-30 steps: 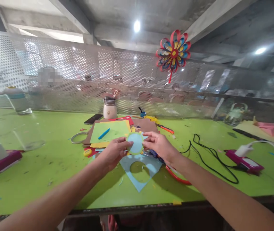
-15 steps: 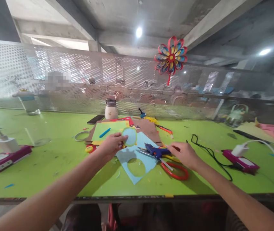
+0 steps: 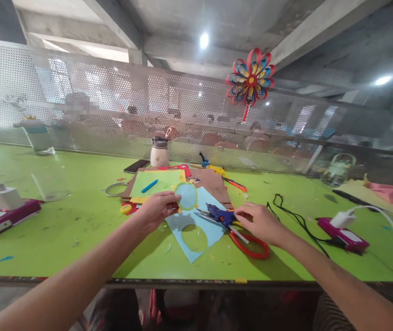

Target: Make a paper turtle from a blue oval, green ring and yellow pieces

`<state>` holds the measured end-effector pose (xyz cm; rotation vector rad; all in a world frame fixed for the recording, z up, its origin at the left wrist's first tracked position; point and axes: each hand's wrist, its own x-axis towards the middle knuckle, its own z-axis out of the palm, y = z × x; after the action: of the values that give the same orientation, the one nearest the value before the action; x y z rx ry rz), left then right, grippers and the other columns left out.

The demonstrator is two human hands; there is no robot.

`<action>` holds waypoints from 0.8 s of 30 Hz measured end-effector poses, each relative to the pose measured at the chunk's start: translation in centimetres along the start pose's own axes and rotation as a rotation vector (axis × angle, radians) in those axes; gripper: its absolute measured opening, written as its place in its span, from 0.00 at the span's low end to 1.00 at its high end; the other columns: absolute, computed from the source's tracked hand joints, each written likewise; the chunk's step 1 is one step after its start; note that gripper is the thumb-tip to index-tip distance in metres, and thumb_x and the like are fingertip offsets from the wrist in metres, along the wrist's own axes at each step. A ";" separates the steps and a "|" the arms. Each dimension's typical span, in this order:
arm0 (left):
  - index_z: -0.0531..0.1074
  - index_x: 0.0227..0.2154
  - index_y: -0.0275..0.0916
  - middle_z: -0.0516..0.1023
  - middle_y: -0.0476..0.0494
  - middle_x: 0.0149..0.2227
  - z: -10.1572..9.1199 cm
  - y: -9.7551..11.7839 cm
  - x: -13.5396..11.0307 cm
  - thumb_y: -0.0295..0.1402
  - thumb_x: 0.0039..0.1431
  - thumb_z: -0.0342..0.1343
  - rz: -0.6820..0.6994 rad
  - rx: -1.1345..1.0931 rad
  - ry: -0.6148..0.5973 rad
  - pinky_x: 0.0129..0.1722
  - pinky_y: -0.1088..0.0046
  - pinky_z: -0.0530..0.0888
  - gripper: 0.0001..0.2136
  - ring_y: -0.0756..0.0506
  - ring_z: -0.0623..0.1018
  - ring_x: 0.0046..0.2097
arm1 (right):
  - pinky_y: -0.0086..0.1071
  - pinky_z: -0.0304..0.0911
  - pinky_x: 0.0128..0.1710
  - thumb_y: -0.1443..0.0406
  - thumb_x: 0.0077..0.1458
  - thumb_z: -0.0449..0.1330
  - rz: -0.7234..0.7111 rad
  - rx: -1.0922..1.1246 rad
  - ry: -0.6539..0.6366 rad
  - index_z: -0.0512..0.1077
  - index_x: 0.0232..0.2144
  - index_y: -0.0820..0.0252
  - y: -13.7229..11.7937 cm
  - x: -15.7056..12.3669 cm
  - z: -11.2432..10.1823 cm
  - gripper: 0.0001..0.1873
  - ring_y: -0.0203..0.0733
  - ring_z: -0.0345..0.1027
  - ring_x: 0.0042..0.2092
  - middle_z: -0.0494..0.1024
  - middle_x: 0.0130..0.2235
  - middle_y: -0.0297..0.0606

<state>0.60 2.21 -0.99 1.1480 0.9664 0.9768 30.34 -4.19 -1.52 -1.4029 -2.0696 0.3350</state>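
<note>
My left hand (image 3: 158,209) pinches the edge of a light blue paper disc (image 3: 186,196) with a yellow-green rim, holding it upright above the table. My right hand (image 3: 260,223) has its thumb and fingers closed around the rear of a blue glue gun (image 3: 219,214). Under the gun lie scissors with red handles (image 3: 251,250), their blades pointing left. Below both hands rests a light blue sheet (image 3: 175,227) with a round hole cut in it. A blue pen (image 3: 150,185) sits on a green sheet (image 3: 141,178) to the left.
Brown cardboard (image 3: 213,184), a tape ring (image 3: 116,189) and a bottle (image 3: 159,152) are farther back. Purple power strips (image 3: 344,236) stand on both sides, and a black cord (image 3: 296,216) runs at right. A perforated screen (image 3: 113,110) borders the table's far side.
My right hand has shifted slightly left, closer in on the glue gun. The disc stays in my left hand, turned a little. The camera view has moved slightly.
</note>
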 end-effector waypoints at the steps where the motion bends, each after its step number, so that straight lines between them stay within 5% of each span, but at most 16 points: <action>1: 0.68 0.52 0.37 0.72 0.38 0.52 0.0 0.1 0.2 0.37 0.63 0.56 0.000 -0.005 -0.022 0.45 0.56 0.76 0.17 0.41 0.76 0.48 | 0.40 0.61 0.38 0.65 0.56 0.56 0.005 0.040 0.000 0.77 0.31 0.60 -0.5 0.4 0.0 0.10 0.45 0.66 0.33 0.76 0.33 0.42; 4: 0.70 0.50 0.36 0.74 0.39 0.50 0.1 0.6 0.8 0.36 0.63 0.56 0.003 -0.027 -0.099 0.44 0.58 0.76 0.15 0.42 0.77 0.46 | 0.38 0.62 0.39 0.62 0.57 0.57 0.028 0.205 -0.023 0.76 0.30 0.60 -2.0 2.0 0.2 0.11 0.44 0.68 0.35 0.78 0.34 0.41; 10: 0.76 0.29 0.31 0.78 0.43 0.31 1.1 1.3 1.1 0.31 0.54 0.64 0.032 -0.100 -0.201 0.37 0.74 0.73 0.06 0.49 0.76 0.33 | 0.34 0.64 0.36 0.51 0.57 0.57 0.095 0.599 -0.141 0.74 0.32 0.62 -4.0 5.9 2.0 0.19 0.39 0.68 0.32 0.75 0.30 0.37; 15: 0.78 0.28 0.33 0.80 0.42 0.32 1.2 1.5 1.0 0.31 0.51 0.66 0.009 -0.125 -0.227 0.37 0.74 0.72 0.06 0.49 0.76 0.33 | 0.33 0.64 0.32 0.47 0.51 0.61 0.185 0.821 -0.208 0.73 0.29 0.63 -4.8 7.1 4.2 0.23 0.35 0.67 0.28 0.75 0.27 0.36; 24: 0.78 0.33 0.37 0.79 0.41 0.35 1.2 0.7 1.7 0.43 0.58 0.58 -0.034 -0.204 -0.207 0.38 0.69 0.73 0.13 0.44 0.77 0.38 | 0.30 0.62 0.30 0.50 0.48 0.67 0.303 0.967 -0.046 0.74 0.27 0.62 -4.7 7.0 4.8 0.19 0.33 0.66 0.27 0.74 0.25 0.34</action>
<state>2.10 3.58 -0.35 1.0345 0.7017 0.8879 22.10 0.80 -0.50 -1.0576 -1.3551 1.2906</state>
